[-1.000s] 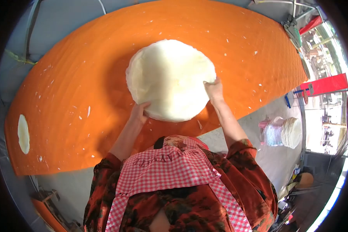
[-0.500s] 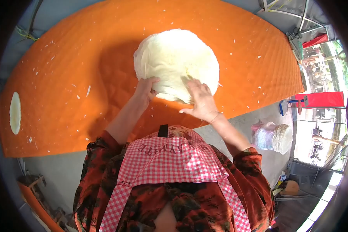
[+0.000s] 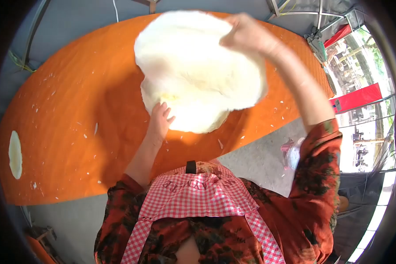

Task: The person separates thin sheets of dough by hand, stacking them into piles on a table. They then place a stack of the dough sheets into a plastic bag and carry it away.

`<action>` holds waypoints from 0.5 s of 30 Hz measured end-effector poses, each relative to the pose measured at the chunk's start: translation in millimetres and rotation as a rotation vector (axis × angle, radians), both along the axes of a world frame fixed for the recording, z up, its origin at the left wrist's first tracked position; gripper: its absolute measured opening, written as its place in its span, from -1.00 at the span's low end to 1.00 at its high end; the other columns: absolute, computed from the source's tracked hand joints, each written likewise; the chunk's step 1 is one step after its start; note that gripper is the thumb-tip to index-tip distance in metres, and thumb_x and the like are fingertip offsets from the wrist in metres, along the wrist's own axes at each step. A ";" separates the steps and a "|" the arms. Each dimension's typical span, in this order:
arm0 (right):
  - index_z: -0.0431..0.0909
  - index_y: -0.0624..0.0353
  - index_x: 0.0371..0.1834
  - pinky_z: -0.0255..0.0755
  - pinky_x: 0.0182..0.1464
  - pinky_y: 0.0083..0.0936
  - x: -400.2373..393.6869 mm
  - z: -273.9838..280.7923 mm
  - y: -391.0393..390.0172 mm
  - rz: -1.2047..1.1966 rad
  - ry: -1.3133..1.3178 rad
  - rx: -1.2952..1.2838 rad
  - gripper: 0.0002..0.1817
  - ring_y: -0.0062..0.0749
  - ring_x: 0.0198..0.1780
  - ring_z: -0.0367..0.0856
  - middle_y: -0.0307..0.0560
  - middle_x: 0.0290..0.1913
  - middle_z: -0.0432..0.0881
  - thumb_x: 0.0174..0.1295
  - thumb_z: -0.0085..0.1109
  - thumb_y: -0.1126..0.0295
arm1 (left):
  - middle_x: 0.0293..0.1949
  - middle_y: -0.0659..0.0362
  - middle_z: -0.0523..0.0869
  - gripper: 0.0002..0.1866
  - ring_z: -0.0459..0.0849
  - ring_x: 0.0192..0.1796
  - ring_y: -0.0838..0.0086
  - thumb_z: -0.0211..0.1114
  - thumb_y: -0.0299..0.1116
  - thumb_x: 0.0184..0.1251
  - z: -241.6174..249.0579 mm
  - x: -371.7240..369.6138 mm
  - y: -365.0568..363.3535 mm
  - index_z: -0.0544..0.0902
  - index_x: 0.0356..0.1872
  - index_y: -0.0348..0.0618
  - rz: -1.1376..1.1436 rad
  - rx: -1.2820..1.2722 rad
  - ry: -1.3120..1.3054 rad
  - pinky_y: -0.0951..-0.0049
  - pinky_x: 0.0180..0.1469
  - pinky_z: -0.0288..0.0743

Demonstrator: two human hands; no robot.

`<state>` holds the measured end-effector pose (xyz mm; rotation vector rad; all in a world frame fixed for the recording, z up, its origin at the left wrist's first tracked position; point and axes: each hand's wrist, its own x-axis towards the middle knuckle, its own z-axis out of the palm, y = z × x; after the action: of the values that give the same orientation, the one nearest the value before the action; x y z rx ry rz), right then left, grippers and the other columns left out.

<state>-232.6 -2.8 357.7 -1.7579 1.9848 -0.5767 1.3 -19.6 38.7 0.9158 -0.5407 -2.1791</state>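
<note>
On the orange cloth (image 3: 75,101) lies a pile of thin, round, pale sheets (image 3: 193,116), like flatbread or rice paper. A large pale sheet (image 3: 185,48) is partly lifted over the pile, folded and wavy. My right hand (image 3: 246,35), slightly blurred, is raised at its far right edge with the fingers closed on that rim. At the near left edge of the pile rests my left hand (image 3: 160,121), its fingers spread and touching the sheets. The underside of the lifted sheet is hidden.
A small pale oval piece (image 3: 15,154) lies at the cloth's left end, and small white flakes are scattered about. To the right, a wrapped stack (image 3: 292,154) stands low, partly behind my right sleeve. A red panel (image 3: 358,97) hangs beyond it.
My right hand has moved from the pile's near edge up to the far right, lifting and spreading a sheet. My left hand has stayed at the near left, its fingers now spread. The view has shifted.
</note>
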 end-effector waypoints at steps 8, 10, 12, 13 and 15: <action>0.66 0.29 -0.29 0.57 -0.23 -0.49 -189.8 67.8 47.2 -0.104 -0.521 -0.187 -0.76 -0.44 -0.33 0.68 -0.11 -0.35 0.70 -0.06 0.15 0.67 | 0.30 0.11 0.45 -0.44 0.39 0.36 0.32 0.17 -0.35 0.38 80.7 -87.4 17.5 0.26 0.37 -0.20 -0.162 -0.191 0.651 0.23 0.35 0.35; 0.56 0.33 0.00 0.54 -0.01 -0.42 -253.9 38.9 78.7 -0.181 -0.468 -0.121 -0.58 -0.37 -0.12 0.66 -0.04 -0.11 0.68 0.01 0.30 0.48 | 0.13 0.12 0.59 -0.56 0.54 0.20 0.35 0.20 -0.41 0.34 79.8 -128.6 19.0 0.41 0.22 -0.22 -0.130 -0.200 0.527 0.29 0.26 0.45; 0.49 0.33 0.18 0.50 0.14 -0.38 -323.9 -7.8 114.7 -0.263 -0.499 -0.012 -0.42 -0.33 0.03 0.64 0.02 0.05 0.65 0.07 0.38 0.33 | -0.09 0.08 0.70 -0.73 0.68 -0.04 0.40 0.26 -0.48 0.26 68.2 -181.7 20.6 0.56 -0.03 -0.27 -0.092 -0.142 0.339 0.37 0.01 0.60; 0.47 0.32 0.21 0.48 0.18 -0.38 -353.4 -41.7 131.9 -0.304 -0.561 0.063 -0.38 -0.32 0.08 0.62 0.03 0.10 0.62 0.08 0.38 0.29 | -0.10 0.05 0.70 -0.73 0.69 -0.08 0.40 0.28 -0.47 0.24 52.4 -209.4 27.6 0.56 -0.04 -0.29 -0.096 -0.119 0.207 0.38 -0.05 0.60; 0.43 0.39 0.23 0.46 0.24 -0.27 -426.4 -152.4 171.2 -0.569 -1.032 0.188 -0.37 -0.22 0.13 0.61 0.12 0.12 0.61 0.14 0.34 0.26 | -0.12 0.00 0.70 -0.71 0.70 -0.15 0.39 0.32 -0.44 0.21 14.0 -270.7 49.3 0.55 -0.07 -0.33 -0.100 -0.069 -0.070 0.38 -0.16 0.61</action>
<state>-659.0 168.4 205.3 -0.5079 1.6183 -1.1323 -269.4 29.8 52.7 0.9483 -0.7046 -2.2092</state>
